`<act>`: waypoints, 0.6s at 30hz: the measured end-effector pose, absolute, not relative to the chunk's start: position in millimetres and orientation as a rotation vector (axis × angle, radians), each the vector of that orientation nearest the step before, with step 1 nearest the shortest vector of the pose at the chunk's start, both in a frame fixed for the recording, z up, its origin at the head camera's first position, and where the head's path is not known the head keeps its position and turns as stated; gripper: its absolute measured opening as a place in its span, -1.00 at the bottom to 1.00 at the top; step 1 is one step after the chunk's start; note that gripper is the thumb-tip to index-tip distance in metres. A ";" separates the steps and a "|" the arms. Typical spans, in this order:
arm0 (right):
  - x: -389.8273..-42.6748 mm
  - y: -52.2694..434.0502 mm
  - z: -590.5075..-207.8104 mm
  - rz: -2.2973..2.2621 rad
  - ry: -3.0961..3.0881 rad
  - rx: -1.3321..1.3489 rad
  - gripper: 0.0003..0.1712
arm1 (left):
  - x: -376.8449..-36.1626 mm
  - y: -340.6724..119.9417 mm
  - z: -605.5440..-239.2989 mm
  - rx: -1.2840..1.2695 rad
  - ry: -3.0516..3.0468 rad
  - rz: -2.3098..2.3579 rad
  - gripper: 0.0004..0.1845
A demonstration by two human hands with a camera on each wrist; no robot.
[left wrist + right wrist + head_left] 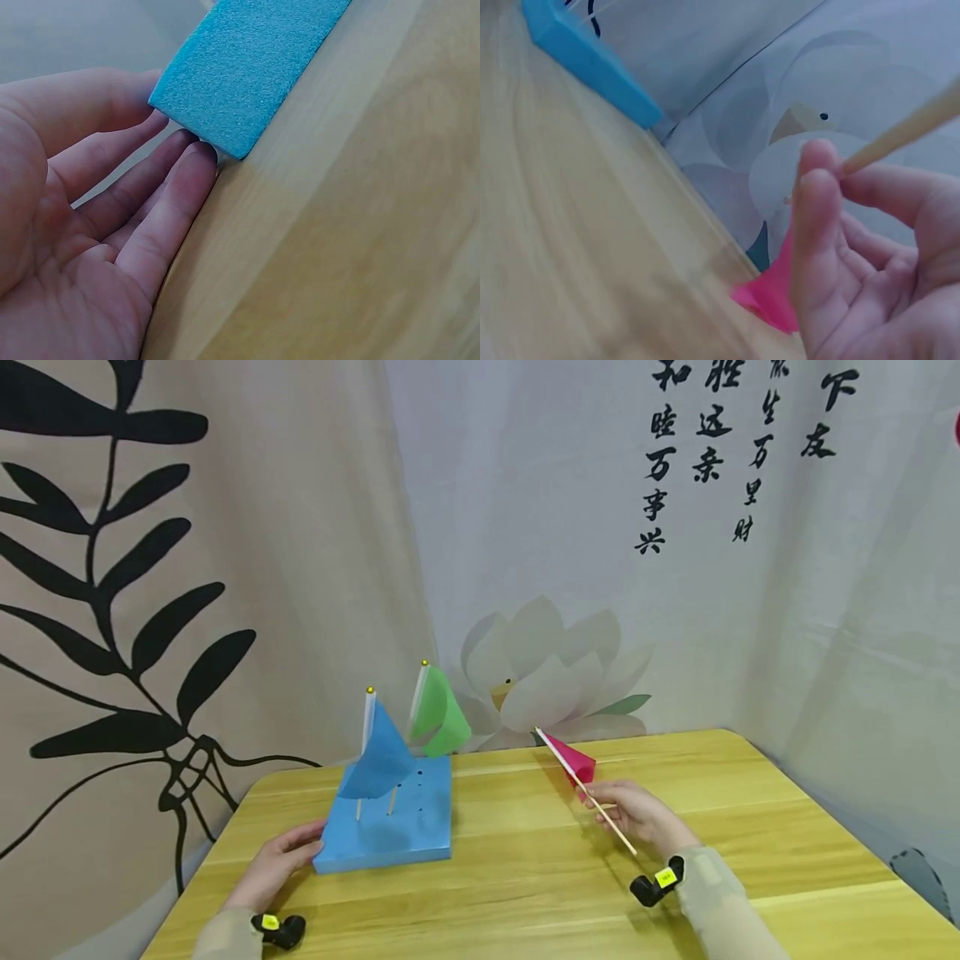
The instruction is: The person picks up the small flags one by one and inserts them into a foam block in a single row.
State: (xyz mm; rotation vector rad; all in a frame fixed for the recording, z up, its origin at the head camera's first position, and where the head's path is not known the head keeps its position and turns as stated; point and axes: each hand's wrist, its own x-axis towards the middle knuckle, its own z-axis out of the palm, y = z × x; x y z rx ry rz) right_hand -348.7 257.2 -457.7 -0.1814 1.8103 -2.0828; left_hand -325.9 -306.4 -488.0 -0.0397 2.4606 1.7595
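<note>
A blue foam block lies on the wooden table, with a blue flag and a green flag standing upright in its holes. My left hand touches the block's near left corner with straight fingers. To the right, my right hand pinches the wooden stick of a pink flag, tilted up and to the left above the table. In the right wrist view the stick sits between fingertips, with pink paper below.
A printed cloth backdrop hangs close behind the table, with a lotus flower and black leaves. The table's rounded edges fall off at left and right. Bare wood lies between the block and my right hand.
</note>
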 end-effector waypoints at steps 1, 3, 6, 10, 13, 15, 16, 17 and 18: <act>-348.2 257.1 -456.7 -2.107 1.793 -0.199 -0.69 | -325.8 -306.3 -488.4 -0.041 2.459 1.758 -0.31; -346.8 256.7 -454.1 -2.161 1.759 -0.238 -0.72 | -325.7 -305.9 -489.5 -0.020 2.460 1.749 -0.31; -345.3 255.7 -449.9 -2.223 1.708 -0.299 -0.68 | -325.1 -305.4 -490.8 -0.026 2.455 1.751 -0.31; -344.0 252.0 -443.9 -2.284 1.665 -0.295 -0.66 | -323.8 -305.9 -491.9 -0.047 2.463 1.745 -0.32; -343.3 248.7 -439.0 -2.331 1.703 -0.236 -0.69 | -324.5 -306.7 -492.0 -0.019 2.466 1.741 -0.32; -343.5 246.9 -435.7 -2.360 1.729 -0.205 -0.72 | -325.6 -307.8 -491.7 0.004 2.464 1.743 -0.31; -343.8 245.8 -434.2 -2.373 1.741 -0.196 -0.74 | -326.0 -308.4 -491.1 0.005 2.460 1.746 -0.31; -344.3 244.6 -432.9 -2.392 1.743 -0.184 -0.75 | -326.3 -309.2 -490.5 0.006 2.455 1.749 -0.31; -344.7 243.2 -431.7 -2.409 1.740 -0.179 -0.77 | -326.7 -310.1 -490.0 0.006 2.456 1.749 -0.32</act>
